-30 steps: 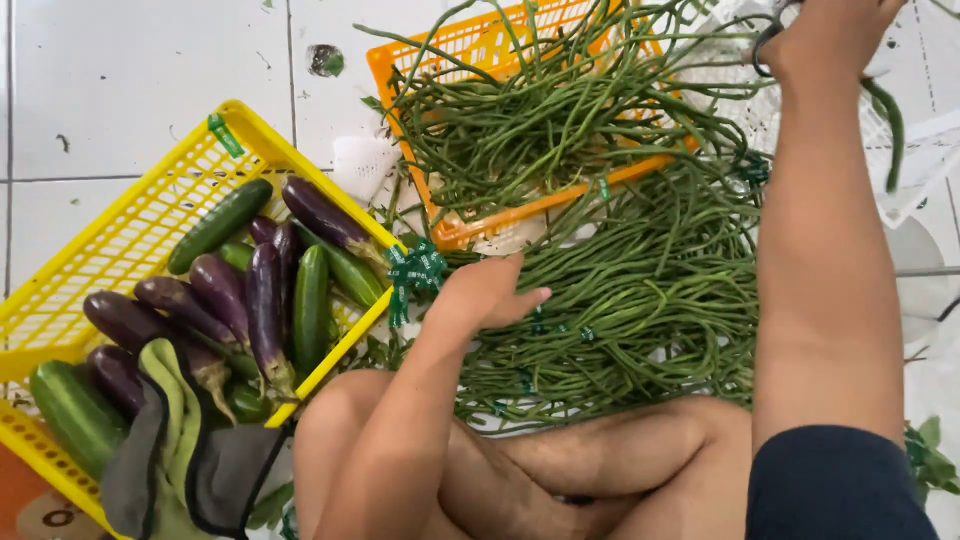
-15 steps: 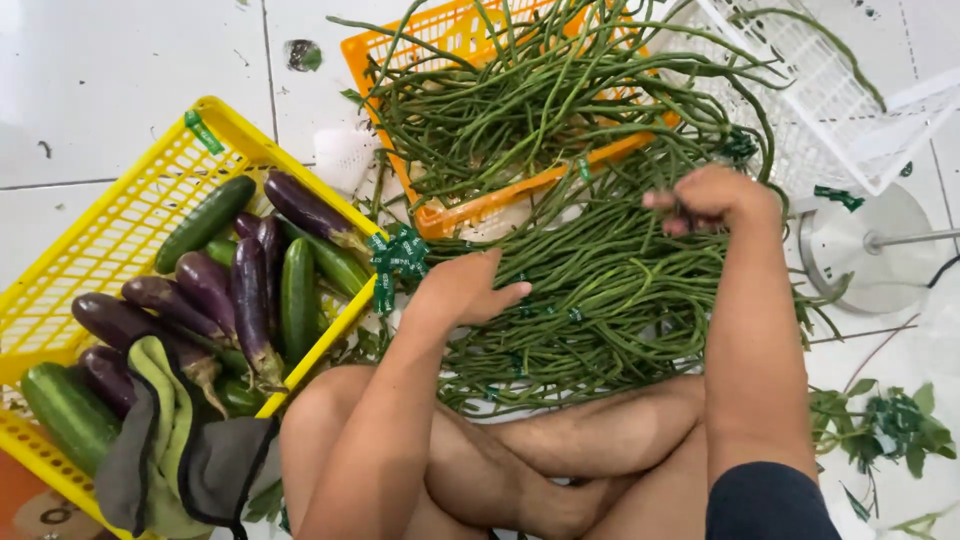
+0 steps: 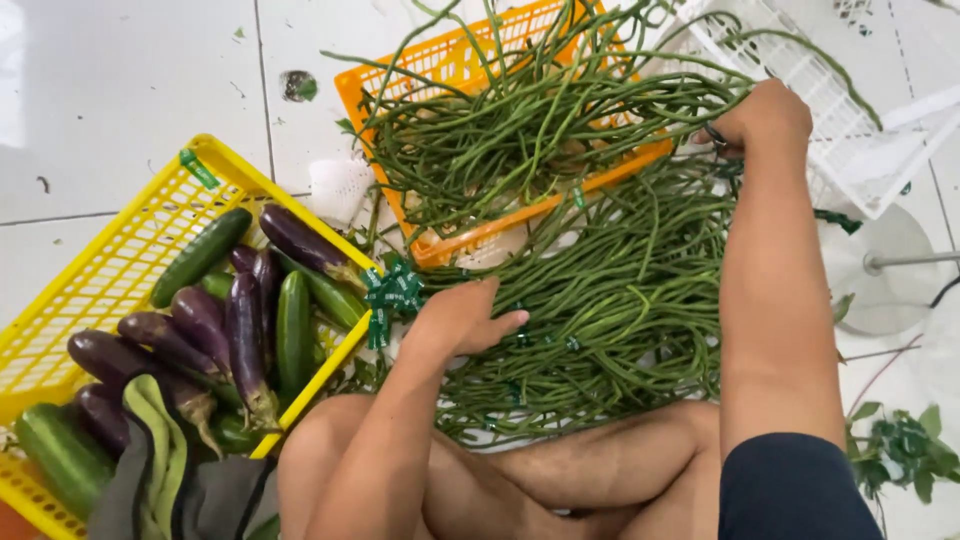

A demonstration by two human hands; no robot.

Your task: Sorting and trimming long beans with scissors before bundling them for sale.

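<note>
Gripping: right hand [image 3: 765, 120] clenched on long beans [image 3: 600, 300]
Left hand [image 3: 465, 318]: released, flat on beans
Crates: orange crate [image 3: 440, 75] beyond; yellow crate [image 3: 120, 270] left, edge cut off

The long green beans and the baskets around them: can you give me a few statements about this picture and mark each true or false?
1. The right hand grips long green beans near the white plastic basket. True.
2. The left hand holds a purple eggplant. False: it rests on the bean pile lying on the floor, beside the green ribbon ties.
3. The yellow plastic basket holds purple eggplants and green cucumbers. True.
4. The orange plastic basket is empty. False: long beans spill over it.
5. A grey and green cloth lies over the yellow basket's near corner. True.
</note>
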